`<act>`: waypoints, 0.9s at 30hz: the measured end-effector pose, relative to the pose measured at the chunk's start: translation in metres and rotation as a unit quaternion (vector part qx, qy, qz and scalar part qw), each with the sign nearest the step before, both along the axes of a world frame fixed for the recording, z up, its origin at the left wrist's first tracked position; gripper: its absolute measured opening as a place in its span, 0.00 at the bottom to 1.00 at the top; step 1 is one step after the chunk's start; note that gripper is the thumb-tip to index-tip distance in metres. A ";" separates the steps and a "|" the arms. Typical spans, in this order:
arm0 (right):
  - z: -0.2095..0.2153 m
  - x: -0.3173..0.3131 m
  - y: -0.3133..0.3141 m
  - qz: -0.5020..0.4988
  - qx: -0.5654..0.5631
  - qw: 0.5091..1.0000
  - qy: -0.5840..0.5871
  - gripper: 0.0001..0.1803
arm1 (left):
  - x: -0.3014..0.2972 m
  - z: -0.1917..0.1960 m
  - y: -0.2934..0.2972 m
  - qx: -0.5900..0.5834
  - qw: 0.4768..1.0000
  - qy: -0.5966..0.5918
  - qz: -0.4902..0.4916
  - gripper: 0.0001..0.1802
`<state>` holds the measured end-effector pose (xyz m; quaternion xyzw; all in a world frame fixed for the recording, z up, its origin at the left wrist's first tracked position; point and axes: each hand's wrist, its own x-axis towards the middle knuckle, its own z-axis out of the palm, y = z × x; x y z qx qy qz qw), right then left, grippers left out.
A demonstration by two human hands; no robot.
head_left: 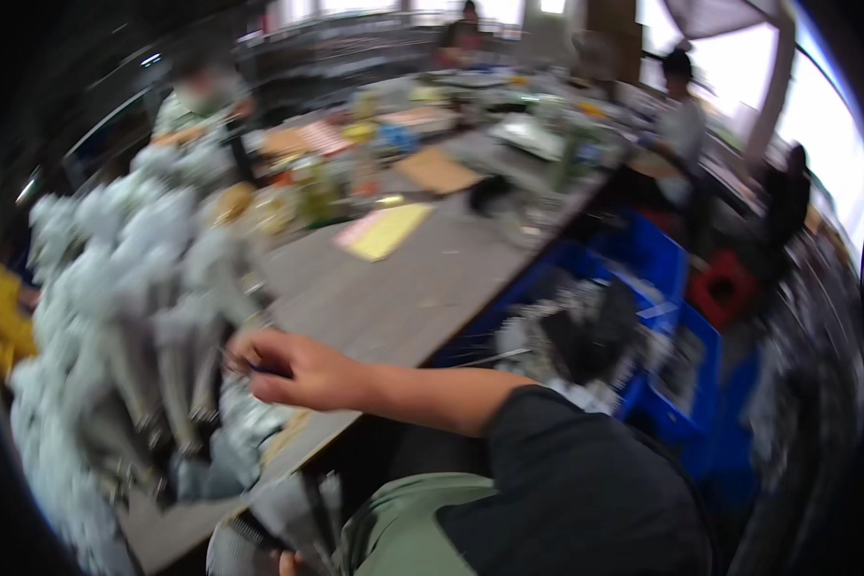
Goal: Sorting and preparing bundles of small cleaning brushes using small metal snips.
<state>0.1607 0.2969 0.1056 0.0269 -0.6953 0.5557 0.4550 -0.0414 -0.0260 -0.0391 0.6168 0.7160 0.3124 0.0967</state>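
Note:
The whole picture is smeared by motion. My right hand [293, 370] reaches across to the left, its arm in a black sleeve, with the fingers curled at the edge of a big pile of grey-white bundled pieces [115, 317] on the grey table [403, 288]. A small dark spot shows at the fingertips, and the blur hides whether anything is gripped. At the lower edge only a sliver of my left hand [286, 564] shows, against a grey bundle [259, 523]. A green apron [403, 528] covers my front.
A yellow sheet [386, 230] and a brown card [437, 171] lie further along the table among blurred clutter. Blue crates [662, 317] with dark and grey parts stand on the right, with a red box [725, 288] behind. Other people stand at the far left, back and right.

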 end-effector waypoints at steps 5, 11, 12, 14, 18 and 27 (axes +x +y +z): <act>0.073 0.152 0.036 -0.256 -0.042 0.909 0.326 0.18 | 0.000 0.003 0.023 -0.077 0.963 -0.256 0.020 0.17; 0.088 0.368 -0.021 -0.453 0.026 0.746 0.487 0.12 | 0.039 0.047 0.043 -0.077 0.942 -0.324 0.029 0.16; 0.079 0.391 -0.031 -0.438 0.076 0.754 0.484 0.18 | 0.048 0.056 0.049 -0.074 0.937 -0.338 0.040 0.16; 0.077 0.396 -0.044 -0.484 0.065 0.716 0.498 0.17 | 0.057 0.073 0.058 -0.068 0.929 -0.359 0.063 0.15; 0.074 0.325 -0.026 -0.408 -0.027 0.797 0.444 0.15 | 0.049 0.065 0.054 -0.100 0.933 -0.340 0.057 0.15; -0.031 0.013 -0.091 0.057 -0.168 0.920 -0.350 0.11 | 0.060 0.052 0.040 0.099 0.758 -0.625 0.158 0.07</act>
